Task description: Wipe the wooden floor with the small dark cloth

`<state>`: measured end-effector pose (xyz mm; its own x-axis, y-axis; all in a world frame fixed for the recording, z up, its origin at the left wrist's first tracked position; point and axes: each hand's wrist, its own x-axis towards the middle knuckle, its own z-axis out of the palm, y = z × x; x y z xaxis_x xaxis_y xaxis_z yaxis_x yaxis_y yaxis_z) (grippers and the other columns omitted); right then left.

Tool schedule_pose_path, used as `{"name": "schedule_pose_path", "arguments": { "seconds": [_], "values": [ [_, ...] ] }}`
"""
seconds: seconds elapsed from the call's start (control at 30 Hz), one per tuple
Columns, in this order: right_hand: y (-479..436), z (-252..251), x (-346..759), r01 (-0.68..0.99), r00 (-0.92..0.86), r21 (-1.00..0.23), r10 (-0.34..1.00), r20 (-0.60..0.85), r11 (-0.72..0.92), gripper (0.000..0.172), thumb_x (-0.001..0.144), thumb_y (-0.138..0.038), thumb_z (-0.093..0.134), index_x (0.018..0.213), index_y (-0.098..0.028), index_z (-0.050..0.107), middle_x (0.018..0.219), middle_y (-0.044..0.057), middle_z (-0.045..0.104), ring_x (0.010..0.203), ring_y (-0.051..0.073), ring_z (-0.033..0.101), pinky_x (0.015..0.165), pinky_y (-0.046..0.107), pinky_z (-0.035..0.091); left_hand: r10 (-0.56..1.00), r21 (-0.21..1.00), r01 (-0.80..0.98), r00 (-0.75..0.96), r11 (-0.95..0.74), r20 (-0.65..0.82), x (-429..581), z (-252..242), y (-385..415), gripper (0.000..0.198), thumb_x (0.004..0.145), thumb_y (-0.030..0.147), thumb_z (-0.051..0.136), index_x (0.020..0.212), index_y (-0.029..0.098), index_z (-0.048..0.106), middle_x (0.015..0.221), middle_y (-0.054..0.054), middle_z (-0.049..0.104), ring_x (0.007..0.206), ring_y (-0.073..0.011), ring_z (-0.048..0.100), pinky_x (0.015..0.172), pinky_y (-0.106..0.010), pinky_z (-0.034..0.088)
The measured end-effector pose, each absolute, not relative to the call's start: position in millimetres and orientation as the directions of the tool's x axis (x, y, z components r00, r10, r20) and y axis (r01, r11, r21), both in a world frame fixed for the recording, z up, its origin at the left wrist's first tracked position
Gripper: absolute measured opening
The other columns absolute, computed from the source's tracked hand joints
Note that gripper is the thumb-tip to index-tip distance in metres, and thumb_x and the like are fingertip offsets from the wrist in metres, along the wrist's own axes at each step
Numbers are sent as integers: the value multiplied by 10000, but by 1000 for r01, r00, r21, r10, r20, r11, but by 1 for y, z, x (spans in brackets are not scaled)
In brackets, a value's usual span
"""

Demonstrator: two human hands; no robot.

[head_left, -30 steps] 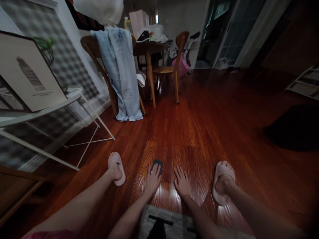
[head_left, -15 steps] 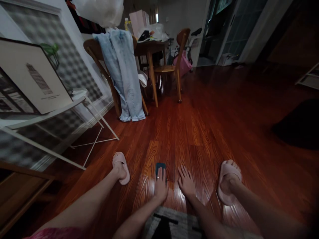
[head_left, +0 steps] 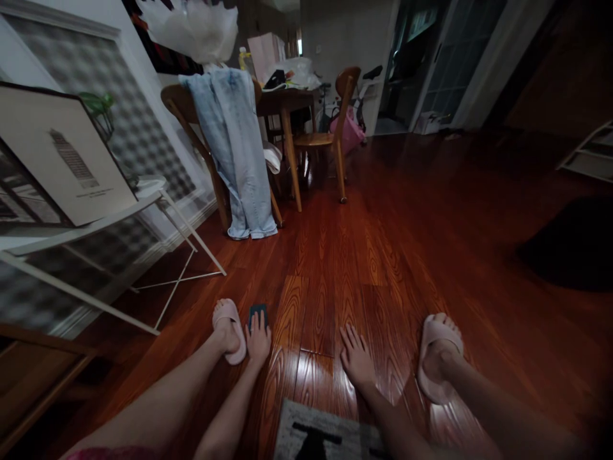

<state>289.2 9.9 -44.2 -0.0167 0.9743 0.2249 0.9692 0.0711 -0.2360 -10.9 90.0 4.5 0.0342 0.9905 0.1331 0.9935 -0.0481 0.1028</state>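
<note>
My left hand (head_left: 259,340) lies palm down with its fingers stretched out over a flat, dark teal rectangular thing (head_left: 258,311) on the wooden floor. About the size of a phone, this thing is partly covered by the fingers, and its kind cannot be made out. Close by on the left is my foot in a pink slipper (head_left: 235,342). To the right, my right hand (head_left: 357,355) rests flat on the floorboards, fingers somewhat spread, holding nothing. My other foot, in a second pink slipper (head_left: 433,374), stands farther right.
A grey rug (head_left: 330,425) with black marks lies between my arms. At left stands a white side table (head_left: 143,193) bearing framed pictures. Farther off, light blue jeans (head_left: 234,147) hang over a chair beside a wooden table (head_left: 282,96). A dark shape (head_left: 569,246) sits at right.
My left hand has slid left across the floor with the teal thing under it, ending beside the left slipper. My right hand has stayed nearly in place. The view has tilted slightly.
</note>
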Motion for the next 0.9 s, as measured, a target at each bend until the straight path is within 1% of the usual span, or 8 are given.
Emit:
{"name": "schedule_pose_path", "arguments": {
  "seconds": [0.1,0.23,0.4,0.53,0.6,0.67,0.8,0.9],
  "values": [
    [10,-43,289,968,-20,-239,973,228,76,655,939,-195,345,1591,-232,295,1641,48,342,1535,209,238,1249,480,205,988,97,995,-38,23,147,-8,2,79,530,901,484,633,1354,224,544,1457,-99,537,1292,-281,541,1084,-579,469],
    [10,-44,290,966,-29,-244,971,238,89,664,941,-203,347,1599,-237,269,1651,50,322,1538,211,230,1251,490,194,990,128,992,-36,18,137,37,-10,49,597,981,428,441,1535,215,369,1616,-142,395,1503,-300,332,1236,-602,258],
    [10,-45,290,970,-13,-235,974,228,68,632,930,-199,336,1560,-208,377,1625,66,374,1537,210,233,1249,489,203,906,259,868,406,-424,121,112,-27,8,649,1001,449,317,1594,277,117,1671,-78,280,1548,-248,242,1250,-554,278],
    [10,-44,290,972,-21,-225,974,226,73,632,925,-199,335,1554,-218,392,1630,51,368,1537,201,232,1246,475,217,821,227,790,564,-569,93,117,-25,17,625,1007,405,321,1585,335,95,1670,-18,284,1543,-193,255,1261,-504,280],
    [10,-43,290,972,-19,-224,974,226,71,633,925,-199,339,1555,-221,391,1635,49,356,1538,202,230,1249,475,212,854,206,830,514,-518,77,96,-20,37,607,999,377,350,1566,418,136,1661,57,303,1533,-159,272,1265,-474,283],
    [10,-43,290,972,-18,-226,974,227,70,636,921,-202,354,1556,-223,389,1639,52,349,1535,206,239,1251,478,211,934,190,915,348,-357,80,65,-14,60,583,992,330,350,1547,447,212,1646,85,329,1528,-154,283,1258,-458,298],
    [11,-44,291,969,-16,-236,971,239,74,630,925,-209,357,1553,-228,392,1636,51,356,1527,204,263,1243,477,228,992,154,986,39,-57,120,7,-6,88,576,990,249,223,1564,265,263,1630,-88,355,1512,-266,331,1218,-594,318],
    [12,-47,291,968,-11,-238,968,252,73,622,927,-206,350,1546,-228,407,1629,51,370,1528,202,260,1243,476,229,985,138,989,-71,49,158,-6,-7,85,584,991,255,217,1575,250,215,1619,-115,368,1499,-291,355,1206,-626,318]
  ]
}}
